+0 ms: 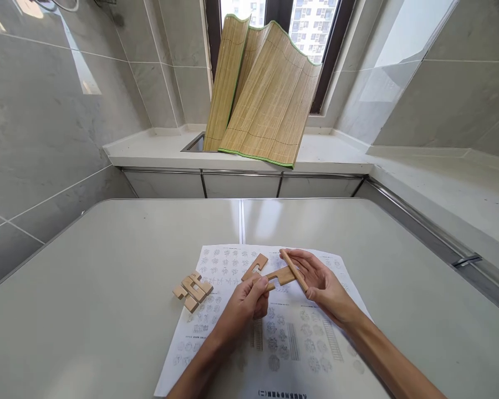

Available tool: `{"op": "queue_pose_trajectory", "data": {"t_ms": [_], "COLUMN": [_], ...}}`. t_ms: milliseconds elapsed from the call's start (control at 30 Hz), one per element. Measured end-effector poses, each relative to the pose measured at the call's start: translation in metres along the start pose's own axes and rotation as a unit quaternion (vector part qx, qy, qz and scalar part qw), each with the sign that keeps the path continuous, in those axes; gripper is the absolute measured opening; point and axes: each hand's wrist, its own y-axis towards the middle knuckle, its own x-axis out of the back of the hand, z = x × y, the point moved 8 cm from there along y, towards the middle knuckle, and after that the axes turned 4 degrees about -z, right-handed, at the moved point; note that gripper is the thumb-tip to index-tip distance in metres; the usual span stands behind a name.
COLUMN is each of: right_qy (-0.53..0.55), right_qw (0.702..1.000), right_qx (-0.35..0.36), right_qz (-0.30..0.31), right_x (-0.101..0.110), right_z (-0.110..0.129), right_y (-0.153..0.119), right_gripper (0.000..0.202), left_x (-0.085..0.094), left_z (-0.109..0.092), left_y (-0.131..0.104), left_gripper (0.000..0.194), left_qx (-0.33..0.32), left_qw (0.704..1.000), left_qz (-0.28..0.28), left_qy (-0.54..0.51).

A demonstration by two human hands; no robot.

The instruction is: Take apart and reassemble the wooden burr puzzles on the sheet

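Clock: read from the middle of the two hands, with twelve toward the window [311, 30]
Left hand [249, 296]: closed in a pinch, thumb over fingers, on one end of a flat notched block [286, 276]
Right hand [322, 285]: partly curled, gripping a thin wooden strip [294, 270], fingertips toward its far end and thumb at its near end
Notched block: raised between the hands, its cut-out showing; its three o'clock end meets the strip, though whether it is slotted in I cannot tell
Loose block [261, 260]: at ten o'clock, close to the left hand, lying on the paper, also notched
Block cluster [198, 293]: at nine o'clock, several wooden pieces set together, across the paper's edge
Paper [212, 266]: under both hands, printed with rows of small drawings, heading upside down at six o'clock
Table [87, 310]: pale, glossy, beneath the paper
Mat [270, 105]: at twelve o'clock, folded, green-edged, standing on the ledge [341, 152] before the window
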Motion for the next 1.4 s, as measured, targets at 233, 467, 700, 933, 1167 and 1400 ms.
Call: {"op": "queue_pose_trajectory", "data": {"t_ms": [233,467,700,933,1167,1400], "right_qy": [-0.037,-0.053,-0.049,-0.061,-0.055,-0.080], "right_qw": [0.999,0.998,0.998,0.998,0.996,0.995], "right_qx": [0.006,0.004,-0.011,-0.005,-0.033,-0.033], "right_qz": [0.005,0.021,0.033,0.015,0.055,0.045], "right_x": [0.001,0.001,-0.001,-0.003,-0.006,-0.010], "right_z": [-0.003,-0.004,-0.007,-0.010,-0.010,-0.014], "right_y": [-0.003,-0.004,-0.005,-0.007,-0.007,-0.010], "right_gripper": [0.075,0.074,0.076,0.073,0.077,0.076], "left_x": [-0.004,-0.005,-0.002,-0.003,-0.006,-0.010], "left_z": [-0.003,-0.002,0.003,0.002,0.006,0.003], "left_y": [-0.004,-0.005,-0.005,-0.004,-0.002,-0.004], "left_gripper": [0.050,0.051,0.052,0.052,0.052,0.051], "left_qx": [-0.001,0.005,0.010,-0.004,0.001,-0.002], "left_qw": [1.000,1.000,1.000,1.000,1.000,0.999], "left_qz": [-0.003,-0.010,-0.010,-0.015,0.018,0.018], "left_qy": [0.001,-0.004,-0.011,0.006,0.006,0.027]}}
